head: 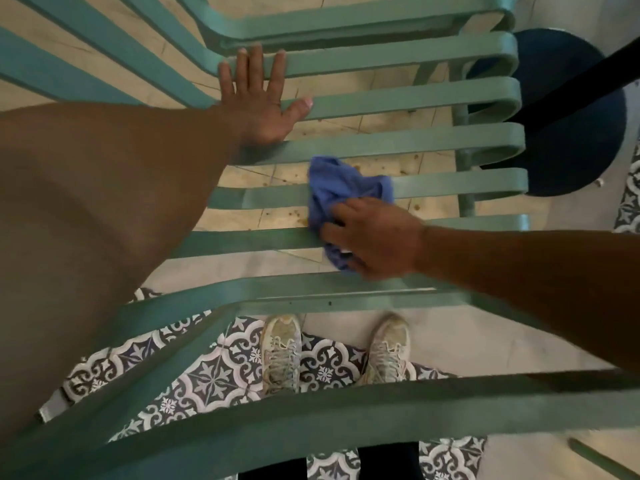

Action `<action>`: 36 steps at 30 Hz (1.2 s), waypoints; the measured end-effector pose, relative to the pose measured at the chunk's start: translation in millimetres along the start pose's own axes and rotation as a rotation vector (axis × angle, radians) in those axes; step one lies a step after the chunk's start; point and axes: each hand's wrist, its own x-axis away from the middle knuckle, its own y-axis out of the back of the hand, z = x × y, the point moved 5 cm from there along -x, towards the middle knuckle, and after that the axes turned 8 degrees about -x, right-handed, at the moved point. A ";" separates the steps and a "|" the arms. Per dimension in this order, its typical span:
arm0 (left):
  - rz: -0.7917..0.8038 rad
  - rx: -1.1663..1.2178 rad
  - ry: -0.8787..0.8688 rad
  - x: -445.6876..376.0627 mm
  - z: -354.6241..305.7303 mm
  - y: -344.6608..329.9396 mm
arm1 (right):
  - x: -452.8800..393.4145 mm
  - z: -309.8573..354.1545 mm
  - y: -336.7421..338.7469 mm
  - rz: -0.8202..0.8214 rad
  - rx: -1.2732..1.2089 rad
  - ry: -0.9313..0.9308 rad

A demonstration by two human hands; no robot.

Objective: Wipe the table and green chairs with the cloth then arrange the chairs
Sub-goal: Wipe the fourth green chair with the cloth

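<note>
I look straight down through the slatted seat of a green chair (433, 143). My right hand (377, 237) is closed on a crumpled blue cloth (341, 192) and presses it on the seat slats near the middle. My left hand (258, 98) lies flat, fingers spread, on the slats further back and holds nothing. The chair's top rail (311, 424) crosses the bottom of the view. No table top shows.
A dark blue round base with a black post (568, 133) stands right of the chair. My two feet in pale sneakers (280, 355) stand on patterned tiles behind the chair. Crumbs lie on the pale floor under the seat.
</note>
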 end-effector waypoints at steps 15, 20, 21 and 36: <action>0.056 -0.010 -0.005 1.3 -1.1 3.3 | -104.9 87.6 -45.3 0.014 -0.068 0.305; 0.070 0.009 -0.004 5.3 -1.3 6.4 | 38.9 12.9 -18.8 0.027 -0.114 0.298; 0.071 0.009 0.001 5.8 -1.7 7.2 | 76.7 -9.3 -12.4 0.077 -0.078 0.255; 0.106 -0.015 0.021 -1.7 1.3 3.2 | -59.4 97.8 -40.9 0.190 -0.035 0.424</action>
